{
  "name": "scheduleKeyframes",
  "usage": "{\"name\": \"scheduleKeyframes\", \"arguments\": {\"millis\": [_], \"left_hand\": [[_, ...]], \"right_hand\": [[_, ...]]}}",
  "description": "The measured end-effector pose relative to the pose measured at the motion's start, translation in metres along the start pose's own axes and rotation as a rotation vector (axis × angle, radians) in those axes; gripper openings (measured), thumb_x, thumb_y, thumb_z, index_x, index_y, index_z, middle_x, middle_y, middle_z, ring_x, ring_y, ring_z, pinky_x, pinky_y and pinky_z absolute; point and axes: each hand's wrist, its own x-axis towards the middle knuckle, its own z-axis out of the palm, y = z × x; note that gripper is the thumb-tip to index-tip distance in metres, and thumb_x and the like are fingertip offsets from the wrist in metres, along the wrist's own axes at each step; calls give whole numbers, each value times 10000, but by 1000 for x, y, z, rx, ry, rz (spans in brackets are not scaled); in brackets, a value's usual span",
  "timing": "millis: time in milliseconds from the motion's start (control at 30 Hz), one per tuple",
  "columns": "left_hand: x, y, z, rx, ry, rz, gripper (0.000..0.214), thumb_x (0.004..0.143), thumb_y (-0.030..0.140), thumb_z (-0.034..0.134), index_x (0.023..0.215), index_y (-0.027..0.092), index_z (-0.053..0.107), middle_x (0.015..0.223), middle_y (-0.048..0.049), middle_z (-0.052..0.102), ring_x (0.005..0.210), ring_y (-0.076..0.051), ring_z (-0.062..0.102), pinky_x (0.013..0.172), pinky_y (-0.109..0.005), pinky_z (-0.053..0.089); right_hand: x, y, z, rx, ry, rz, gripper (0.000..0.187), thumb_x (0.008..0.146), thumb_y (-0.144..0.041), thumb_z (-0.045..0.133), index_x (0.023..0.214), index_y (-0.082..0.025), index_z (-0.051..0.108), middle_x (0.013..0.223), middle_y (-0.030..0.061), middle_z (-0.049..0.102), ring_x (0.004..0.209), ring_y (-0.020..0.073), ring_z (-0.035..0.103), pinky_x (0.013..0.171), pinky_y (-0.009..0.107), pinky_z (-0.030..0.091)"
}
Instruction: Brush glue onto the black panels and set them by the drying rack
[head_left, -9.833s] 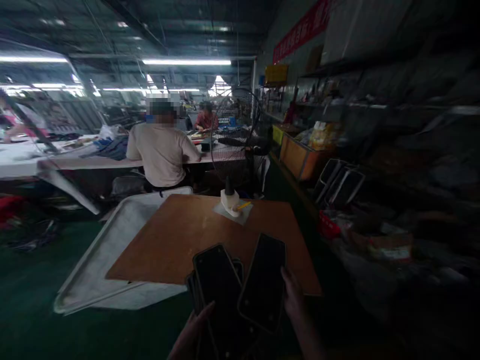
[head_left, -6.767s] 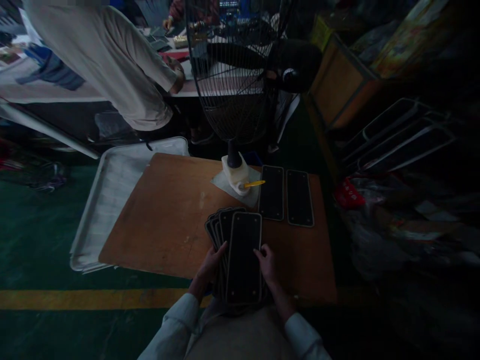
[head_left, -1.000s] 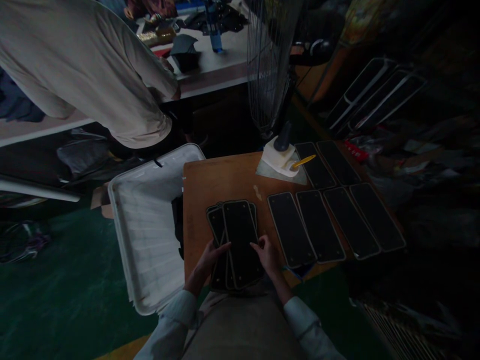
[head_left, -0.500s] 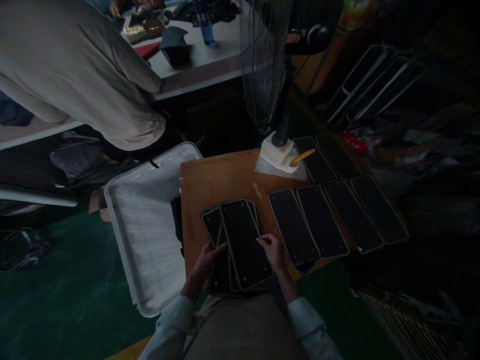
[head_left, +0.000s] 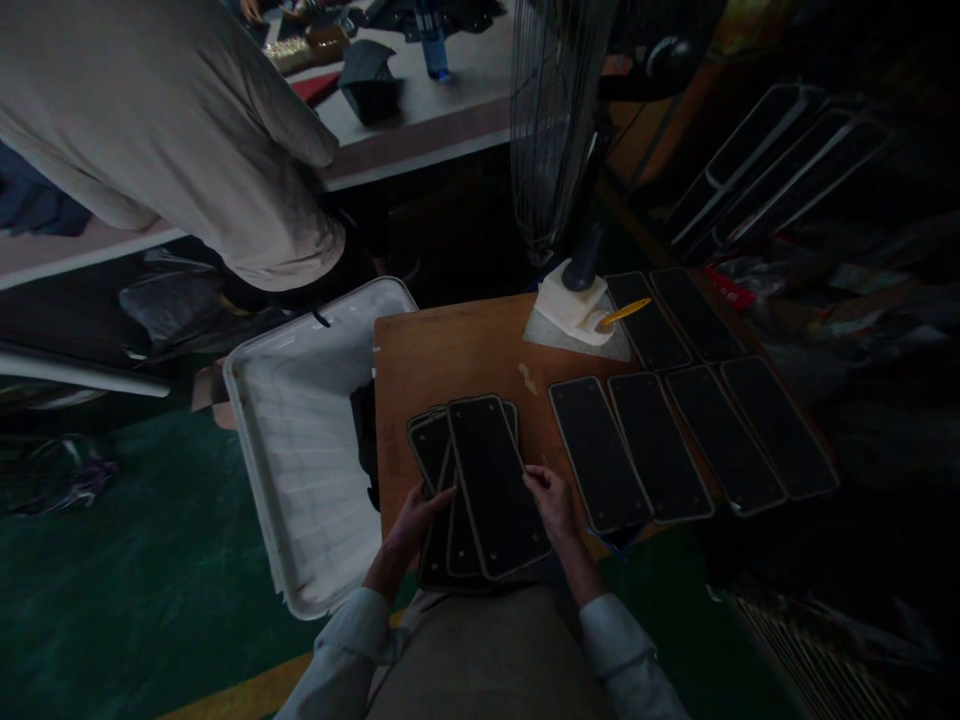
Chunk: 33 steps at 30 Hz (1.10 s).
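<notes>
Left hand (head_left: 411, 520) holding fanned stack of dark panels (head_left: 430, 448); right hand (head_left: 553, 502) pinching right edge of top panel (head_left: 495, 480); six more panels (head_left: 600, 455) lying in two rows on brown tabletop (head_left: 450, 345); yellow stick (head_left: 628, 312) leaning from white container (head_left: 564, 304); white tub (head_left: 300, 410) standing at tabletop's left

Panels (head_left: 499, 490), stacked and laid out: matt black faces, smooth, pale edging; small corner dots with a dull metallic glint. 
Work board (head_left: 457, 345): brown, wood-like, flat finish, one dried-looking pale smear. 
Tub (head_left: 315, 450): white plastic by its look, smooth, ribbed, scuffed. 
Squat container (head_left: 574, 303): white, plastic-looking, dull; dark nozzle (head_left: 584, 265), matt. 
Thin sheet (head_left: 600, 347): greyish, material unclear from where I stand. 
Bottle (head_left: 432, 45): blue, see-through, glossy. 
Fan guard (head_left: 551, 140): fine metal wire. 
Co-worker's shirt (head_left: 180, 140): soft beige cloth, creased, matt. 
Floor (head_left: 142, 590): green, smooth, faint sheen.
</notes>
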Motion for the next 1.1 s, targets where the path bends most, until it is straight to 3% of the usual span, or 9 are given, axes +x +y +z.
{"name": "scheduleKeyframes", "arguments": {"millis": [233,367,500,700,900,1000,1100], "left_hand": [[-6,5,-31,1,75,67,506,694,361,827,1110,128,654,1018,-116,765,837,-254,738,737,-335,606],[-11,10,-42,8,195,128,521,673,348,843,1102,130,643,988,-93,769,816,-237,734,718,-315,599],[-14,9,-47,-2,254,145,538,647,367,857,1084,126,656,944,-80,774,800,-232,733,713,-312,597],[-13,0,-58,-99,338,117,520,642,337,863,1077,148,650,911,-61,774,761,-219,736,678,-307,609],[-17,0,-57,-87,312,123,535,677,345,847,1123,138,636,929,-73,770,799,-221,737,745,-326,607],[-19,1,-53,-66,285,134,579,671,350,851,1154,125,626,971,-94,766,838,-238,735,760,-336,604],[-20,3,-48,-69,265,123,589,672,360,850,1163,128,624,1014,-105,762,863,-246,732,771,-347,601]], "right_hand": [[8,-6,-29,-5,103,-42,400,691,-508,699,892,-163,723,919,112,759,892,267,695,889,445,527],[6,-11,-38,-40,141,-82,394,748,-505,667,951,-170,711,968,111,753,924,255,689,873,408,529],[10,-9,-41,-236,209,-179,392,807,-513,579,935,-166,709,945,121,749,875,249,688,832,391,524],[15,5,-43,-343,333,-193,433,851,-531,486,929,-156,689,951,156,730,875,266,660,829,414,499],[3,-3,-39,-530,387,-268,361,929,-410,426,1023,-164,673,1036,161,645,979,283,581,891,446,443],[-12,-15,-13,-716,255,-426,305,962,-327,433,1127,-182,644,1113,153,614,1089,290,534,949,459,425],[-29,-28,33,-758,-117,-597,269,953,-264,500,1190,-232,622,1166,106,622,1127,254,539,970,421,446]]}}
